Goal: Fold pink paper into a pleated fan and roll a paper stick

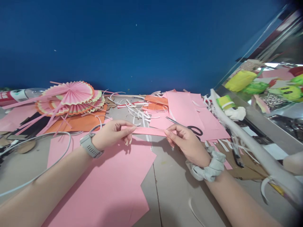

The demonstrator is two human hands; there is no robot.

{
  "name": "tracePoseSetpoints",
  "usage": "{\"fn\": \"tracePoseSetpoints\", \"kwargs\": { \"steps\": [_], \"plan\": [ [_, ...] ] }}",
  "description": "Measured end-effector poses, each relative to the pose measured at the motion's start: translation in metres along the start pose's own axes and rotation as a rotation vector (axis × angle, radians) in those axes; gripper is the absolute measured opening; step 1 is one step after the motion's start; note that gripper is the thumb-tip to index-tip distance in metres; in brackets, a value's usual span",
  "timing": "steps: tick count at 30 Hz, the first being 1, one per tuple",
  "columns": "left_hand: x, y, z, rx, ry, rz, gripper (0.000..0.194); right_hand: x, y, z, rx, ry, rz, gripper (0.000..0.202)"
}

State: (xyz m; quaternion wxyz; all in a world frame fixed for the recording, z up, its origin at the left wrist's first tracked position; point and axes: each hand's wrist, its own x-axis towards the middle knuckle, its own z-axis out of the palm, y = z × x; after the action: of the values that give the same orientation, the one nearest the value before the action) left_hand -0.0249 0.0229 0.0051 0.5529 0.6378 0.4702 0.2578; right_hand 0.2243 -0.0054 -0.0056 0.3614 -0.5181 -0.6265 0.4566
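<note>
The left hand and right hand pinched a narrow pink paper strip, apparently not yet pleated, while round pleated pink-and-orange paper fans left of it looked finished

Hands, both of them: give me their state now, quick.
Left hand: closed, pinching the pink paper strip near one end.
Right hand: closed, pinching the same strip near its other end.
</note>
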Motion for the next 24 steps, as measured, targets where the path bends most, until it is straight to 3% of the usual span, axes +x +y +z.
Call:
{"fn": "tracePoseSetpoints", "kwargs": {
  "steps": [5,12,17,20,24],
  "plan": [
    [-0.002,0.002,0.002,0.059,-0.02,0.009,0.03,-0.002,0.002,-0.001,-0.081,0.01,-0.011,0.023],
    [-0.005,0.008,0.007,0.206,-0.056,0.085,0.028,-0.003,0.002,-0.005,-0.307,-0.094,-0.024,0.023],
    [-0.007,0.008,0.016,0.402,0.045,0.156,0.027,-0.004,0.001,-0.001,-0.322,-0.132,-0.012,0.025],
    [-0.007,0.004,0.022,0.344,0.071,0.169,0.026,-0.005,0.002,0.004,-0.269,-0.107,0.007,0.025],
    [-0.003,-0.002,0.021,0.124,-0.035,0.098,0.027,-0.005,0.003,0.005,-0.224,-0.081,0.027,0.026]
  ]
}}
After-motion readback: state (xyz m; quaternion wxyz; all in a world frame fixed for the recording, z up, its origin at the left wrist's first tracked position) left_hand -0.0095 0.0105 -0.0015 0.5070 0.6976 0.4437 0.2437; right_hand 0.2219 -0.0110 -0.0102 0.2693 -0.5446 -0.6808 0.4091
